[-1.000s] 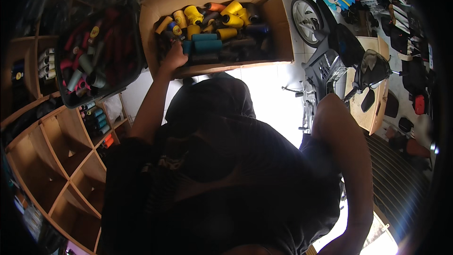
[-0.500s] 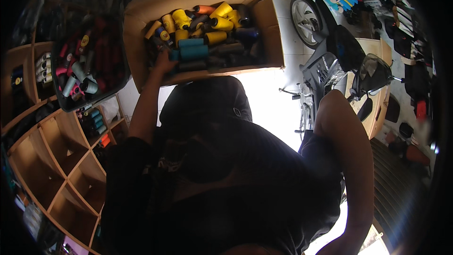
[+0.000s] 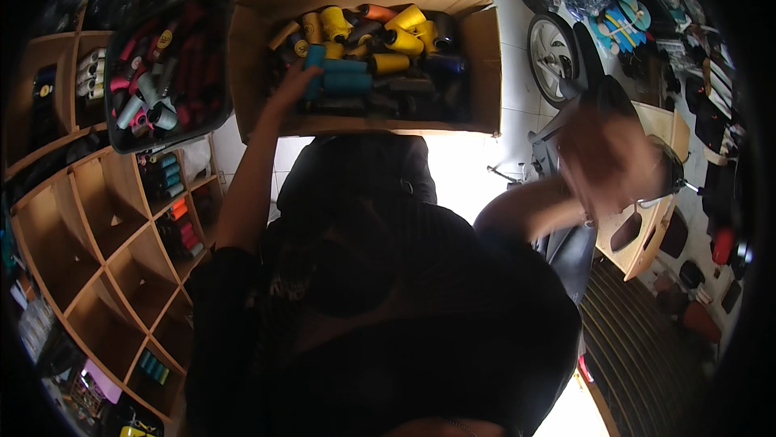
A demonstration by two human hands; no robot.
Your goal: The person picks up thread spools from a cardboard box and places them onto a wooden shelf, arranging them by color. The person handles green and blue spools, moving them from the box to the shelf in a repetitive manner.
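Observation:
A large open cardboard box (image 3: 477, 73) holds a jumble of thread cones. My left hand (image 3: 297, 84) reaches into its left part and grips a teal thread cone (image 3: 315, 57), which stands tilted up from the pile. Right beside it lie two more teal cones (image 3: 347, 82). Yellow cones (image 3: 391, 63) fill the middle and back of the box, with an orange cone (image 3: 377, 12) near the back wall and dark cones along the front. My right hand (image 3: 606, 154) is raised on the right, away from the box; motion blur hides its fingers.
Left of the box stands a dark crate (image 3: 121, 134) of red, pink and grey cones. A wooden cubby shelf (image 3: 101, 263) curves along the left, some cubbies holding cones. A motorbike wheel (image 3: 552, 57) and a wooden cabinet (image 3: 647, 235) are on the right.
My left hand has lifted a teal cone up and slightly right within the box. My right arm has swung up and forward from low at my side.

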